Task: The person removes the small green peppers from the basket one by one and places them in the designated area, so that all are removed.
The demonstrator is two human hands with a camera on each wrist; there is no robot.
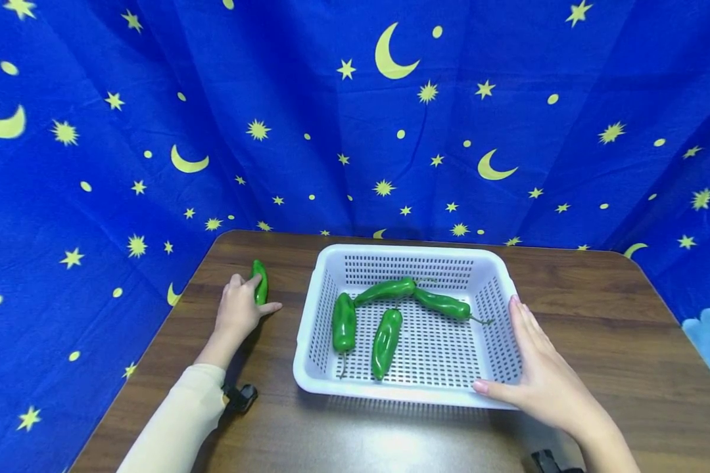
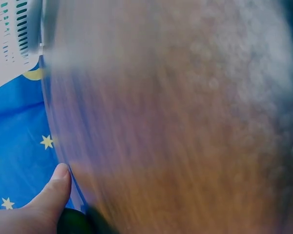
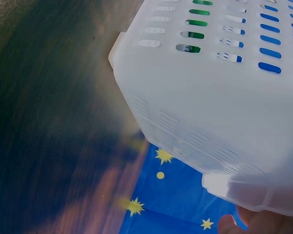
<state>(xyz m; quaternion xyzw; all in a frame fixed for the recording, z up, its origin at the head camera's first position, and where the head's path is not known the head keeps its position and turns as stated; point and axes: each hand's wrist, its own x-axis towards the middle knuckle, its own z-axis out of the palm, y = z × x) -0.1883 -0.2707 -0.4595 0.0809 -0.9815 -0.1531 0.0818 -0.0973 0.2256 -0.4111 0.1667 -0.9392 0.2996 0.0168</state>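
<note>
On the wooden table left of the basket, my left hand [image 1: 240,307] lies over a green pepper [image 1: 260,282]. Its fingers touch the pepper, while the thumb [image 2: 51,192] sticks out straight to the side; part of the pepper is hidden under the hand. My right hand [image 1: 547,374] rests against the right end of a white perforated basket [image 1: 390,393], fingers along the right rim and thumb over the near rim. Inside the basket lie several green peppers, one [image 1: 386,343] near the front and another [image 1: 344,323] by the left wall.
The wooden table [image 1: 615,341] carries the basket near its middle. Behind and beside it hangs a blue cloth [image 1: 307,98] with yellow moons and stars. A black wrist mount [image 1: 240,398] sits below the left hand.
</note>
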